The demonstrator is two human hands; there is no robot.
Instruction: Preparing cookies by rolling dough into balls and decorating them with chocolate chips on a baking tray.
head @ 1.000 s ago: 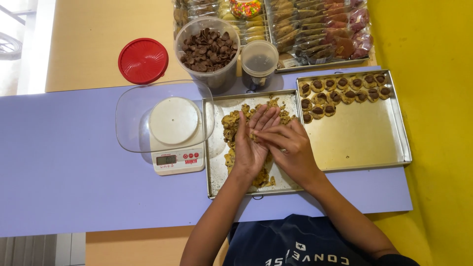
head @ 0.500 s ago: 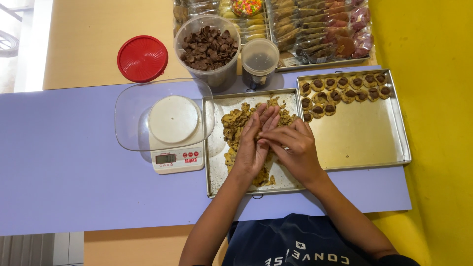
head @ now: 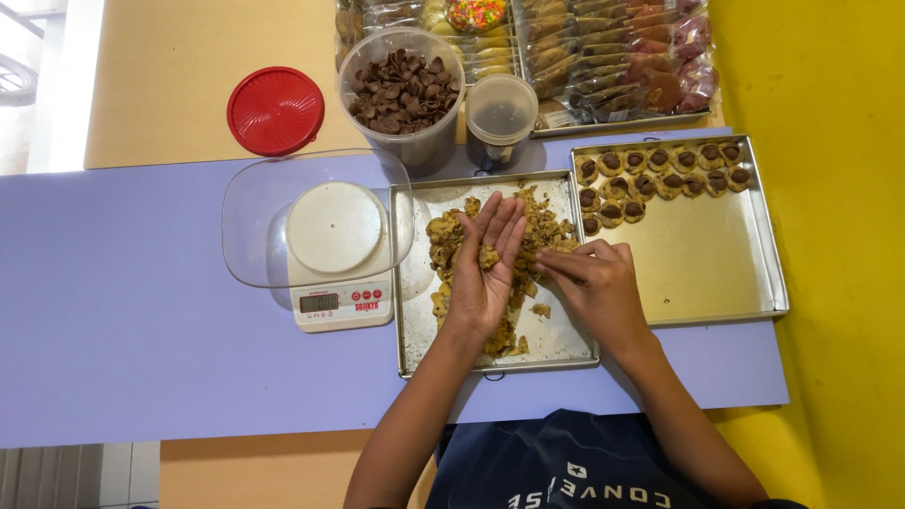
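Our left hand [head: 485, 269] lies open, palm up, with a small dough lump [head: 487, 255] on it, over the dough tray [head: 412, 353] at the bench's near edge. Our right hand [head: 592, 283] pinches loose dough [head: 542, 231] just beside it. The scale [head: 337, 254] with its clear bowl crowds the tray's left side, the cookie tray [head: 702, 264] its right; the chocolate tub [head: 401, 94] and red lid [head: 275, 110] sit behind.

Red lid [head: 275, 110], lilac tabletop [head: 123, 311], silver trays [head: 709, 273].
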